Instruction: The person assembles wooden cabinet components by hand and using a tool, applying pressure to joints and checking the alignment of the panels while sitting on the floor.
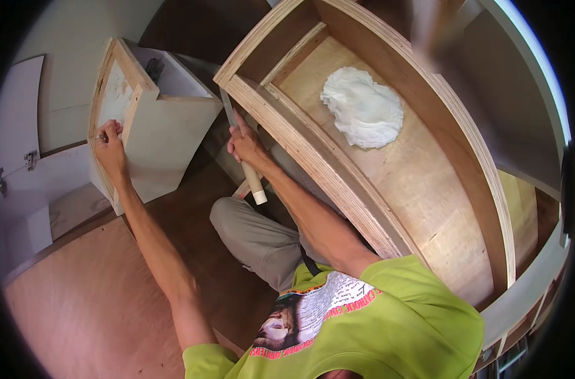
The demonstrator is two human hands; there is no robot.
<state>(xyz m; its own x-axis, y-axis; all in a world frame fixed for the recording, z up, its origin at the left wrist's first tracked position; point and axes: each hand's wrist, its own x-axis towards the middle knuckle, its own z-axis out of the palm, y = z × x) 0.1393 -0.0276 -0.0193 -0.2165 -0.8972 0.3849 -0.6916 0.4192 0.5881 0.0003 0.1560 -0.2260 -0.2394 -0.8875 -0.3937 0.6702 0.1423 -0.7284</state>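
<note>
My left hand (112, 151) is closed, its fingertips at the framed front of a small wooden cabinet (164, 139) on the left. A small shiny bit shows at the fingers, too small to name. My right hand (246, 144) wraps round a tool with a round wooden handle (254, 183) and a flat, narrow metal blade (226, 107). The handle's pale end points toward me; the blade points away, beside the corner of a large curved plywood cabinet frame (319, 161). Whether the tool is a chisel or a file I cannot tell.
A crumpled white cloth-like sheet (363, 108) lies inside the large frame. At lower left is a reddish-brown wooden panel (97, 297). White cabinet parts with metal hinges (30, 160) stand at far left. A blurred shape (436, 31) crosses the top right.
</note>
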